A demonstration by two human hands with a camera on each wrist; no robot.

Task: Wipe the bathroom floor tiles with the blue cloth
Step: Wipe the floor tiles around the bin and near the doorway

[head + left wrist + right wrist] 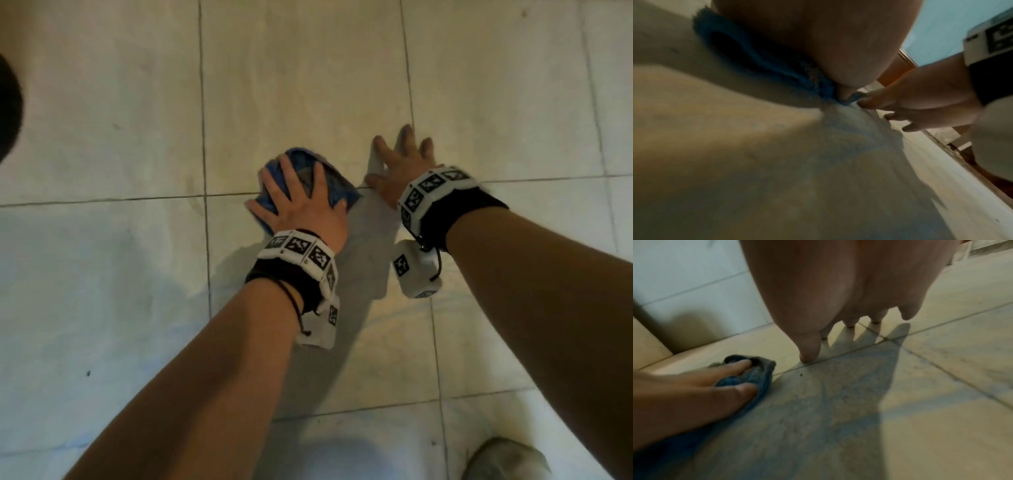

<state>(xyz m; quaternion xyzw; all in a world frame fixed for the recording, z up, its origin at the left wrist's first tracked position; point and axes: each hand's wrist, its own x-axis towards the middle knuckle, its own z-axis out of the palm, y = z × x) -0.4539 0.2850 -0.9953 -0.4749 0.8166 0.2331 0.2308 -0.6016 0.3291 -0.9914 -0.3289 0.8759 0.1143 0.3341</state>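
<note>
The bunched blue cloth (339,186) lies on the pale floor tiles (308,68) at a grout crossing. My left hand (296,193) lies flat on top of it with the fingers spread and straight, pressing it down. In the right wrist view, the left hand (705,389) has its thumb and fingers on the blue cloth (756,376). Just right of the cloth, my right hand (400,164) rests on the bare tile, fingers spread, holding nothing. The left wrist view shows the cloth (748,53) squeezed under my palm, with the right hand (920,105) beside it.
A light shoe (507,459) stands at the bottom right of the head view. A dark rounded shape (8,109) cuts in at the left edge. A white tiled wall (684,280) meets the floor beyond the cloth. Brown wooden trim (906,61) shows behind the hands.
</note>
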